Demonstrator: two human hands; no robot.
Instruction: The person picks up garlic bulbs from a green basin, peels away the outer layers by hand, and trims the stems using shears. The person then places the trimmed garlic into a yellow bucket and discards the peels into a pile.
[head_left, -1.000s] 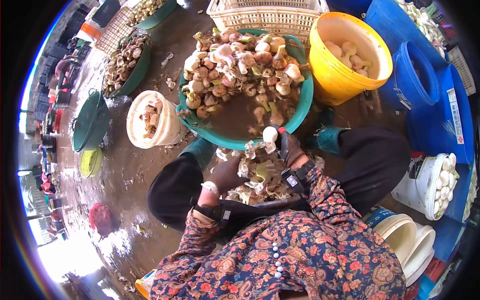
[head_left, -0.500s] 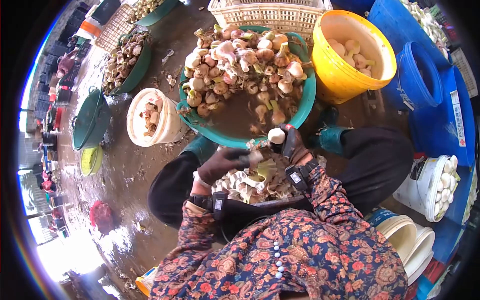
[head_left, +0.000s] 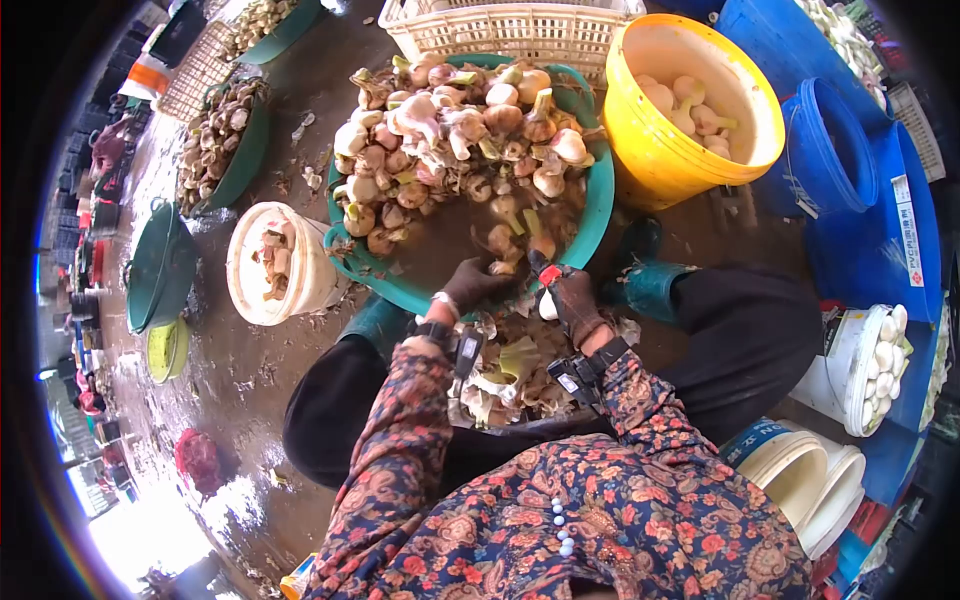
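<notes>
My left hand (head_left: 476,285), in a dark glove, reaches over the near rim of a green basin (head_left: 600,195), its fingertips gripping an unpeeled garlic bulb (head_left: 502,268). My right hand (head_left: 572,302), also gloved, is closed around a peeled white garlic bulb (head_left: 547,306) just outside the rim. A small red patch shows at its fingers; I cannot make out what it is. Heaped in the basin are many garlic bulbs (head_left: 430,120) with dry skins and short stems. Below my hands, between my legs, lies a pile of peeled skins (head_left: 515,375).
A yellow bucket (head_left: 640,160) holding bulbs stands right of the basin, beside a blue bucket (head_left: 800,150). Left is a white bucket (head_left: 310,270) with scraps. A white bucket (head_left: 840,370) of peeled bulbs sits at right. Behind the basin is a cream crate (head_left: 510,35).
My left hand has moved from above the skins up to the basin and its bulbs. My right hand still holds the white bulb, slightly lower. The whole view has shifted a little.
</notes>
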